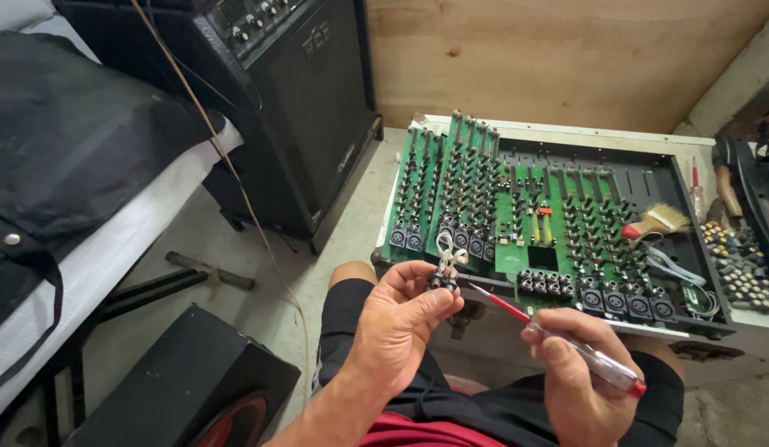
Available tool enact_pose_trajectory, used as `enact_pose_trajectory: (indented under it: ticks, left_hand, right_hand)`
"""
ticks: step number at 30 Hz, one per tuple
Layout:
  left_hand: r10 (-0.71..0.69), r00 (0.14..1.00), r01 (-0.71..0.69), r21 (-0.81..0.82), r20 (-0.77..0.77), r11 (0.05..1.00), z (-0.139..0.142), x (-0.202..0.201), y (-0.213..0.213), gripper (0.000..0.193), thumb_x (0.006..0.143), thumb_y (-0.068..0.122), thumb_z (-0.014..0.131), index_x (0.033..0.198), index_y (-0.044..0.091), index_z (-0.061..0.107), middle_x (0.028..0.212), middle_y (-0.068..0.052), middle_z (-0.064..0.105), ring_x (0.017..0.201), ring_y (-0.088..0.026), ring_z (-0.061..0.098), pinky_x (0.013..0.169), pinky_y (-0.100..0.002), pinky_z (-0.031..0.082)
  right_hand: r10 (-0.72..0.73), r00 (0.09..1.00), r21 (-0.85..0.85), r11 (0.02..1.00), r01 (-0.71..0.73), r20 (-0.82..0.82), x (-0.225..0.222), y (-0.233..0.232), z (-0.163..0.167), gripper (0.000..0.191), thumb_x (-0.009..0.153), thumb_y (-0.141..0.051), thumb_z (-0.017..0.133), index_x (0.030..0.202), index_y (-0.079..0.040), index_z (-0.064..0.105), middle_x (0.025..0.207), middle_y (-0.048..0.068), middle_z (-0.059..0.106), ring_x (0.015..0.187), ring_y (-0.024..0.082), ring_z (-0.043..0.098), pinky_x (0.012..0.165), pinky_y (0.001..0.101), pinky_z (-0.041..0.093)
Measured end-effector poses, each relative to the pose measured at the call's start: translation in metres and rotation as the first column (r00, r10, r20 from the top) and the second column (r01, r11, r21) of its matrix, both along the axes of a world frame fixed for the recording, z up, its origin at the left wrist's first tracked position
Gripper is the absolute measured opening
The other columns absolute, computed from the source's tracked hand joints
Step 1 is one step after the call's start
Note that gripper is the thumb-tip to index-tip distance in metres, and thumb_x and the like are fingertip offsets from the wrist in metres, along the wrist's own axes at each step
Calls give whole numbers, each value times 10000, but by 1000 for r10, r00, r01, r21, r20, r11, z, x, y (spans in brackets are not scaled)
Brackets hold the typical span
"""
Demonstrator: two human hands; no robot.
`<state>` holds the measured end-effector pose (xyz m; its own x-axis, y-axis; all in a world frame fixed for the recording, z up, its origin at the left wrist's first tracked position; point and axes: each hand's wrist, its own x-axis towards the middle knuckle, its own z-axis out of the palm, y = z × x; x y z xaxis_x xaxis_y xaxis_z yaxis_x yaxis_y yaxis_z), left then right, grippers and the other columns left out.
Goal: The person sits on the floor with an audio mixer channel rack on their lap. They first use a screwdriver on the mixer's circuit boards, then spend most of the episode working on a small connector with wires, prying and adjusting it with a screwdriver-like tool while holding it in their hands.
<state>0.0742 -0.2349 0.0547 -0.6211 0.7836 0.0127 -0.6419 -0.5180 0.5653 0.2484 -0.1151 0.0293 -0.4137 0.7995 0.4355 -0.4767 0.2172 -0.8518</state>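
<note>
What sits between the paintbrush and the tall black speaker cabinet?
Head view: green circuit boards in the opened mixer chassis span the gap between paintbrush and speaker cabinet.

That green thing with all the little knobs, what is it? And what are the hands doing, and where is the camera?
The camera sits on a person's head and looks down, so you see their own two hands and their knees below.

The green thing is a set of circuit boards inside an opened sound mixer case, the kind of box with many sockets for plugging in sound cables. It lies on the concrete floor.

The left hand pinches a small black part with white wires between its fingertips. The right hand holds a screwdriver with a clear handle and red ends; its tip points at that small part.

A paintbrush lies on the boards. To the left stands a big black speaker box, and beside it a dark cover lies over a white surface.
</note>
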Motion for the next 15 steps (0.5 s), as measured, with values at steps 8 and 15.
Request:
enact_pose_trajectory:
  ticks: [8,15]
  left_hand:
    - [-67,997,67,7,-24,998,3,3,0,289,904,-82,693,1168,-1,607,1059,-125,715,968,-214,717,926,-381,601]
    - [-78,994,81,43,-75,996,5,5,0,273,930,-70,686,1183,-6,606,1110,-136,718,985,-214,719,918,-379,596]
  right_hand:
    - [30,999,72,997,-33,38,1,-2,2,228,1000,-55,654,1183,78,680,1033,157,726,901,169,697,809,269,558]
    - [5,998,-10,1000,-4,67,-1,-2,0,228,999,-30,630,1196,78,673,1001,176,739,880,184,704,777,282,550]
